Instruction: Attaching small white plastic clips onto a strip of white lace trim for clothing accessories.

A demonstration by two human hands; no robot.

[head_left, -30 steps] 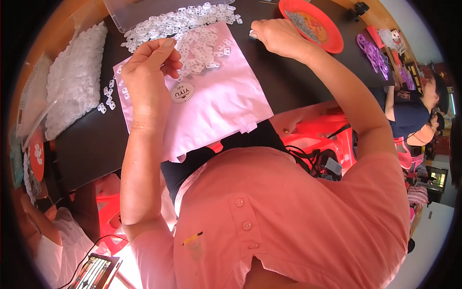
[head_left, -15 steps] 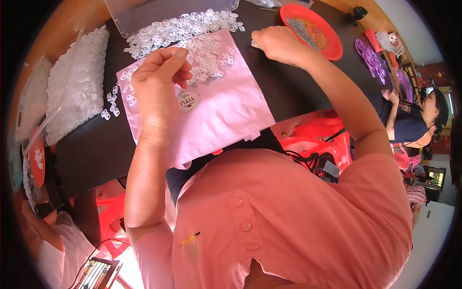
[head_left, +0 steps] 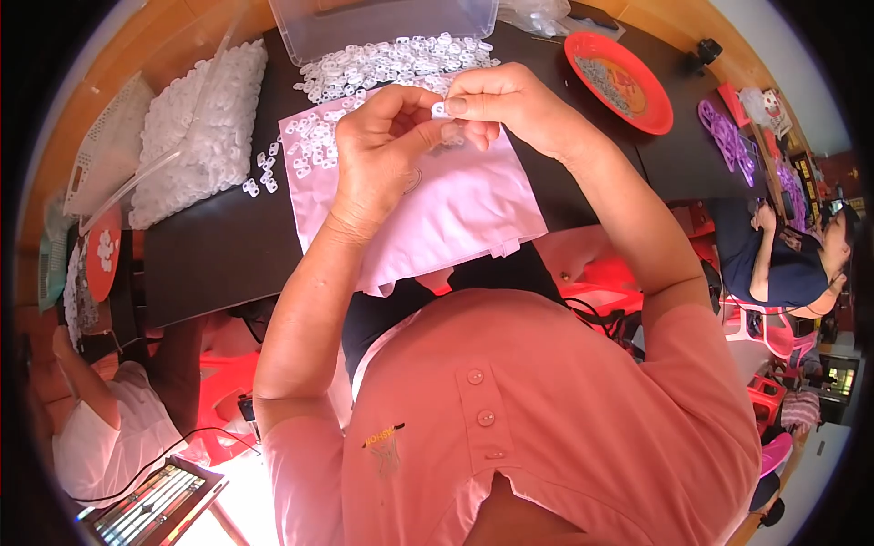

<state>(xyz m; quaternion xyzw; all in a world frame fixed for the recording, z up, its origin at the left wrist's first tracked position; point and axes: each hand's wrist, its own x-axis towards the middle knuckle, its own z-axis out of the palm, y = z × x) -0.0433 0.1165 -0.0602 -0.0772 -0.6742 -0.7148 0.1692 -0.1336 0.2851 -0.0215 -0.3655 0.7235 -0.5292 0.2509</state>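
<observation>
My two hands meet above a pink cloth bag [head_left: 460, 214] lying on the dark table. Between their fingertips is a small white plastic piece [head_left: 439, 110] with an opening in it. My left hand [head_left: 384, 141] is closed on it from the left, thumb stretched toward the right fingers. My right hand [head_left: 501, 102] pinches at the piece's right edge, thumb against it; anything smaller in those fingers is hidden. Similar white pieces [head_left: 314, 138] are scattered over the bag's upper left, and a heap of them [head_left: 391, 68] lies just beyond.
A clear plastic bin [head_left: 387, 35] stands behind the heap. At left lies a bulging bag of white pieces [head_left: 205, 136], with a few loose ones [head_left: 262, 173] beside it. A red plate [head_left: 651, 105] at far right holds small grey bits. Other people sit at left and right.
My right hand has come from beside the red plate to the left hand. The left hand has moved right, and both now meet at the white piece. The view has shifted.
</observation>
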